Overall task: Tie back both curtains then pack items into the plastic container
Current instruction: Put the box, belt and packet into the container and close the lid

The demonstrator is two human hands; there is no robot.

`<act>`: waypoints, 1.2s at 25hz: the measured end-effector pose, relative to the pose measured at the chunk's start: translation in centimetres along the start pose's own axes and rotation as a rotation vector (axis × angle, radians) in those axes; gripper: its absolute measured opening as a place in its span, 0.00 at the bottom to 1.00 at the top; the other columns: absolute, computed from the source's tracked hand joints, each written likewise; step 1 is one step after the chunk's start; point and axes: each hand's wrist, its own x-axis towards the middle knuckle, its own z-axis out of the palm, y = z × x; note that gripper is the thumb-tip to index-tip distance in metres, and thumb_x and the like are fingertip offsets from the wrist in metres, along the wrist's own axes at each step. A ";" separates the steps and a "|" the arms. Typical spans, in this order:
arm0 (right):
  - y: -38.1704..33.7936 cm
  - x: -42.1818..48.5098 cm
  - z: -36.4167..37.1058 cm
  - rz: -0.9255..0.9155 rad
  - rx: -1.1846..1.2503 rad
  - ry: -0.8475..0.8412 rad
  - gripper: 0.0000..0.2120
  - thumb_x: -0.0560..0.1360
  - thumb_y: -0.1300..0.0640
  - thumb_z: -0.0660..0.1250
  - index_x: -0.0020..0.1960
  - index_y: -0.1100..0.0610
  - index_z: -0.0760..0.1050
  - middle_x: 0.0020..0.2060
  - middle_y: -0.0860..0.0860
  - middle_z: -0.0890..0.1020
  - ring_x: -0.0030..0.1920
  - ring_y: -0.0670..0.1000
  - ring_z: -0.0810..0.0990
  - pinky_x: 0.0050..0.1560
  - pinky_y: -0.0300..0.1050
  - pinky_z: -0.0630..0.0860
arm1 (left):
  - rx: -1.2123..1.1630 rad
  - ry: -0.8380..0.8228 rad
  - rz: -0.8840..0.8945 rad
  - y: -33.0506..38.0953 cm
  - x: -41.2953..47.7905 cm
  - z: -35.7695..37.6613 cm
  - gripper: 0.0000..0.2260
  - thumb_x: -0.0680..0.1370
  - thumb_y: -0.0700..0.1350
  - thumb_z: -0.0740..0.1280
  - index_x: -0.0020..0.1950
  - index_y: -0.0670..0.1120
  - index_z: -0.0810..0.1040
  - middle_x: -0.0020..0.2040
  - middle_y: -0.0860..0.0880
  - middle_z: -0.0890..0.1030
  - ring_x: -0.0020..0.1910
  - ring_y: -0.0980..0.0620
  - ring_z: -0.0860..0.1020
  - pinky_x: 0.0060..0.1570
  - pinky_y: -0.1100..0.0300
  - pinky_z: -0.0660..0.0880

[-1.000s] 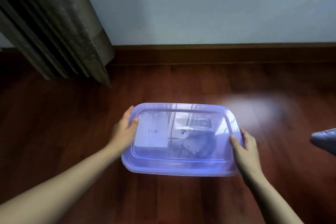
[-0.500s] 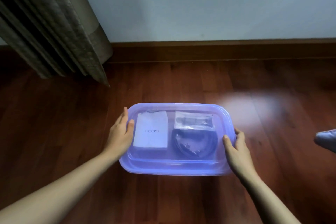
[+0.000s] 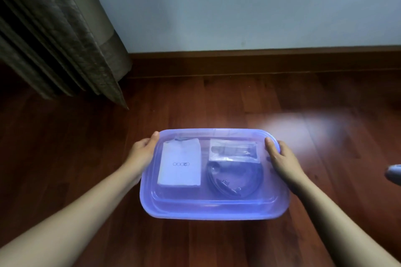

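A translucent blue plastic container (image 3: pixel 213 207) with its lid on sits low over the wooden floor. Through the lid I see a white box (image 3: pixel 180 163), a clear packet (image 3: pixel 234 150) and a coiled dark cable (image 3: pixel 234 182). My left hand (image 3: pixel 142 154) grips the container's left edge. My right hand (image 3: pixel 282 158) grips its right edge, thumb on the lid's far corner. A brown curtain (image 3: pixel 58 34) hangs at the upper left, its hem near the floor.
A dark wooden skirting board (image 3: pixel 260 63) runs along a pale wall behind. A grey-blue object (image 3: pixel 393 174) pokes in at the right edge. A bright patch of light (image 3: pixel 299 134) lies on the floor beyond the container.
The container has dropped and levelled out, so its contents show clearly. Both hands slid toward its far corners, still on its edges.
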 end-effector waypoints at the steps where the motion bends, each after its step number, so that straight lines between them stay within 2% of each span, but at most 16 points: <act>1: 0.2 0.1 0.2 -0.010 0.000 0.033 0.19 0.75 0.37 0.58 0.46 0.53 0.74 0.43 0.50 0.81 0.49 0.56 0.81 0.49 0.50 0.74 | 0.031 0.028 0.035 -0.1 0.1 0.2 0.20 0.77 0.61 0.60 0.46 0.45 0.80 0.48 0.42 0.84 0.50 0.43 0.81 0.57 0.43 0.76; 5: 0.4 0.4 0.4 -0.009 -0.007 0.068 0.17 0.76 0.40 0.60 0.43 0.54 0.73 0.39 0.51 0.80 0.45 0.56 0.80 0.46 0.50 0.73 | 0.169 0.064 0.093 -0.6 0.9 -0.2 0.29 0.70 0.69 0.57 0.44 0.44 0.80 0.43 0.44 0.83 0.46 0.43 0.81 0.52 0.44 0.77; 9: 0.1 0.1 0.3 -0.013 -0.039 0.080 0.17 0.76 0.40 0.59 0.44 0.54 0.72 0.39 0.52 0.81 0.46 0.58 0.79 0.43 0.48 0.71 | 0.196 0.080 0.085 -0.4 0.8 -0.2 0.28 0.71 0.69 0.57 0.44 0.46 0.80 0.44 0.46 0.83 0.47 0.44 0.81 0.54 0.45 0.77; 11: -0.3 -0.4 0.1 -0.034 -0.040 0.077 0.17 0.77 0.39 0.58 0.50 0.53 0.73 0.46 0.51 0.82 0.51 0.59 0.79 0.44 0.47 0.70 | 0.153 0.086 0.072 -0.1 0.6 0.0 0.24 0.73 0.67 0.59 0.44 0.47 0.80 0.45 0.46 0.83 0.49 0.44 0.80 0.55 0.46 0.77; 13: -0.8 -1.1 -0.3 -0.003 -0.058 0.096 0.23 0.76 0.37 0.55 0.63 0.51 0.69 0.58 0.53 0.79 0.59 0.59 0.77 0.53 0.48 0.70 | 0.018 0.013 -0.018 0.4 -0.4 -0.1 0.25 0.72 0.68 0.60 0.50 0.49 0.80 0.52 0.48 0.82 0.55 0.46 0.79 0.57 0.49 0.75; 15: -0.7 -2.0 -0.7 0.049 -0.092 0.097 0.28 0.76 0.34 0.51 0.69 0.50 0.65 0.65 0.54 0.75 0.65 0.60 0.73 0.61 0.51 0.67 | -0.086 -0.087 -0.144 -0.1 -1.3 -0.7 0.39 0.62 0.78 0.58 0.63 0.54 0.76 0.64 0.51 0.77 0.64 0.48 0.74 0.64 0.47 0.71; 16: -0.4 -2.7 -0.9 0.078 -0.110 0.078 0.29 0.76 0.34 0.50 0.69 0.50 0.64 0.66 0.55 0.74 0.65 0.61 0.72 0.62 0.51 0.66 | -0.087 -0.095 -0.158 -0.7 -2.1 -0.9 0.43 0.59 0.81 0.55 0.64 0.56 0.74 0.66 0.52 0.75 0.66 0.49 0.73 0.66 0.47 0.69; 18: 1.0 -4.3 -0.8 0.121 -0.098 0.048 0.29 0.76 0.34 0.49 0.67 0.51 0.66 0.65 0.57 0.75 0.65 0.62 0.72 0.61 0.51 0.66 | -0.059 -0.065 -0.154 -2.3 -3.9 -0.9 0.37 0.65 0.78 0.53 0.60 0.55 0.77 0.61 0.52 0.78 0.60 0.51 0.77 0.62 0.50 0.72; 20: 2.2 -6.1 -0.4 0.124 -0.014 0.053 0.26 0.77 0.36 0.50 0.65 0.51 0.68 0.60 0.56 0.77 0.62 0.60 0.74 0.56 0.49 0.65 | -0.085 0.000 -0.178 -3.4 -5.8 -0.1 0.26 0.74 0.69 0.53 0.49 0.51 0.80 0.48 0.50 0.83 0.47 0.52 0.80 0.53 0.53 0.74; 21: 2.6 -6.5 -0.1 0.119 0.036 0.064 0.24 0.77 0.37 0.51 0.64 0.51 0.69 0.56 0.55 0.78 0.60 0.59 0.75 0.53 0.47 0.65 | -0.097 0.029 -0.180 -4.0 -6.2 0.5 0.23 0.76 0.65 0.54 0.45 0.50 0.80 0.45 0.49 0.83 0.44 0.50 0.81 0.51 0.53 0.76; 23: 3.0 -6.8 0.4 0.123 0.104 0.087 0.22 0.77 0.37 0.53 0.61 0.50 0.72 0.51 0.50 0.78 0.55 0.56 0.76 0.52 0.47 0.66 | -0.070 0.106 -0.158 -4.2 -6.7 1.1 0.22 0.78 0.63 0.54 0.42 0.48 0.78 0.43 0.46 0.83 0.43 0.47 0.81 0.50 0.52 0.76; 27: 3.5 -6.4 1.0 0.120 0.103 0.126 0.18 0.75 0.36 0.56 0.50 0.48 0.75 0.44 0.45 0.81 0.53 0.57 0.78 0.57 0.53 0.72 | 0.157 0.260 -0.071 -4.2 -6.7 1.0 0.26 0.78 0.62 0.52 0.38 0.42 0.76 0.38 0.43 0.79 0.38 0.45 0.75 0.39 0.55 0.68; 30: 3.6 -6.5 0.8 0.110 0.077 0.162 0.23 0.70 0.30 0.55 0.46 0.47 0.76 0.40 0.42 0.81 0.50 0.57 0.78 0.57 0.54 0.72 | 0.205 0.294 -0.009 -4.4 -6.4 1.2 0.28 0.79 0.61 0.52 0.37 0.40 0.76 0.35 0.43 0.78 0.36 0.46 0.74 0.38 0.55 0.67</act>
